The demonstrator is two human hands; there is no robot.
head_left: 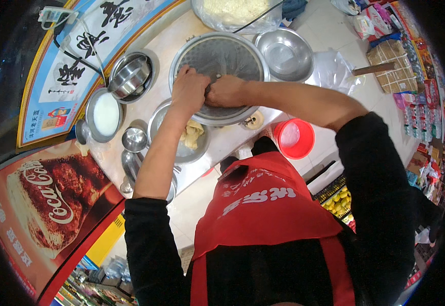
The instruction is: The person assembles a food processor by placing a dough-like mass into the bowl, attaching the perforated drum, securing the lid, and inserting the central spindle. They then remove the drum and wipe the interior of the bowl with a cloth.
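The round griddle pan (220,58) sits at the middle of the counter (174,35), and both hands meet over its near edge. What they grip is hidden: a small dark piece (213,81) peeks out between them, too small to make out. The left hand (189,89) is curled into a fist on it; the right hand (225,92) is closed beside it, touching. The pan is grey, dimpled, steel-rimmed. Beside it stand an empty steel bowl (283,53), a bowl of pale dough pieces (189,135) under the left forearm, and a dish of white liquid (105,115). A red bucket (295,137) stands on the pale tiled floor (334,30)
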